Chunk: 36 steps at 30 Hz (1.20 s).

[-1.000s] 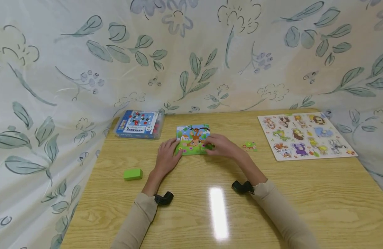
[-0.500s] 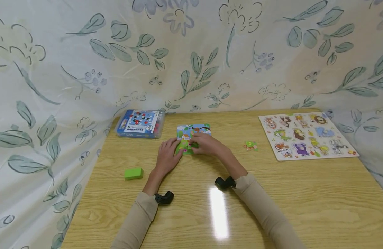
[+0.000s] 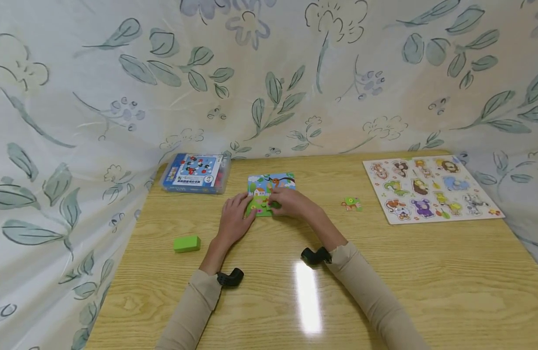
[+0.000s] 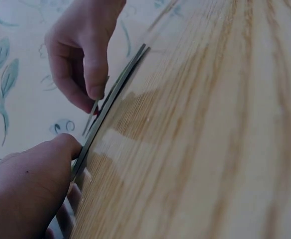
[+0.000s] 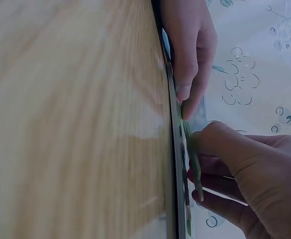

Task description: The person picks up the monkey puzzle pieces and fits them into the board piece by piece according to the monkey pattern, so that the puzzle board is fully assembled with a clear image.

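Note:
A small picture jigsaw puzzle (image 3: 258,185) with a house, sky and green grass lies on the table. My left hand (image 3: 236,217) rests at its left side, fingers extended along the edge and thumb at the lower front. My right hand (image 3: 291,202) pinches a thin green puzzle piece (image 5: 195,164) between thumb and fingers. In the right wrist view this piece stands at a slant, close over the puzzle's surface. The right hand covers the puzzle's right half in the head view. To its right, a loose puzzle piece (image 3: 351,203), green with orange, lies on the table.
A wooden table (image 3: 382,291) carries everything. At the back left stands a clear plastic box (image 3: 195,173) with a blue label. A green block (image 3: 187,244) lies left of my arm. A white animal puzzle board (image 3: 430,189) lies at right. A floral curtain (image 3: 269,73) hangs behind.
My right hand has moved left, from the puzzle's right edge to over its middle, with the green piece in its fingers. My left hand has stayed in place.

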Each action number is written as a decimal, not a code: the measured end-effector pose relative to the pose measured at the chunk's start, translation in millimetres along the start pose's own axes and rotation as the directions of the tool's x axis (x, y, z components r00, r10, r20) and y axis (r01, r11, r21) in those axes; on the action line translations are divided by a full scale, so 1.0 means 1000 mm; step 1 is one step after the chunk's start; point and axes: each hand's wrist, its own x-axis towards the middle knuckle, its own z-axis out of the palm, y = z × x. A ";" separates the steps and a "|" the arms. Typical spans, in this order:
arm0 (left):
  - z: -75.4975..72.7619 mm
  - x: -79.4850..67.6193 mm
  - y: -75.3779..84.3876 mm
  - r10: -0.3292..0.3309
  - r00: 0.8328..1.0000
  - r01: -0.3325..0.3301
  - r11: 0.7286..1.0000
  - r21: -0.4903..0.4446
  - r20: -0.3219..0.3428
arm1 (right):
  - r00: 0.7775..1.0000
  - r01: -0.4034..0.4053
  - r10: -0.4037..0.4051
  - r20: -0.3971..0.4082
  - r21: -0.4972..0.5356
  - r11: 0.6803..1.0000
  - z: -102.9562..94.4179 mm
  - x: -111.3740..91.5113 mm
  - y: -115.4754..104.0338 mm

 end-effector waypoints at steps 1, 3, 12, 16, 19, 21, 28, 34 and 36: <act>0.000 0.000 0.000 0.001 1.000 -0.001 1.000 0.001 -0.002 | 1.000 0.001 -0.001 -0.001 -0.005 1.000 0.000 0.000 0.000; 0.000 0.000 0.000 0.001 1.000 -0.001 1.000 0.000 -0.005 | 1.000 0.002 -0.002 -0.007 -0.013 1.000 0.001 0.000 -0.001; -0.001 0.000 0.000 0.007 1.000 -0.007 1.000 0.012 -0.010 | 1.000 0.022 -0.022 -0.021 -0.039 0.999 0.001 0.000 -0.007; -0.001 0.000 0.000 0.010 1.000 -0.010 1.000 0.015 -0.011 | 0.999 0.039 -0.041 -0.032 -0.057 0.998 0.001 -0.001 -0.008; -0.001 0.000 0.000 0.011 1.000 -0.011 1.000 0.011 -0.011 | 0.998 0.055 -0.058 -0.040 -0.076 0.996 0.003 -0.001 -0.007; -0.001 0.000 0.000 0.011 1.000 -0.011 1.000 0.012 -0.012 | 0.998 0.057 -0.060 -0.035 -0.079 0.995 0.004 -0.001 -0.006; -0.001 -0.001 0.001 0.014 1.000 -0.014 1.000 0.010 -0.019 | 0.999 0.031 -0.030 0.009 -0.065 0.997 0.003 -0.001 -0.006; -0.001 -0.001 0.001 0.019 0.999 -0.019 1.000 0.005 -0.027 | 0.999 0.005 -0.002 0.044 -0.053 0.999 0.001 -0.002 -0.006; -0.001 -0.001 0.001 0.017 1.000 -0.017 1.000 0.005 -0.024 | 0.999 0.001 0.001 0.042 -0.048 0.999 0.001 -0.003 -0.006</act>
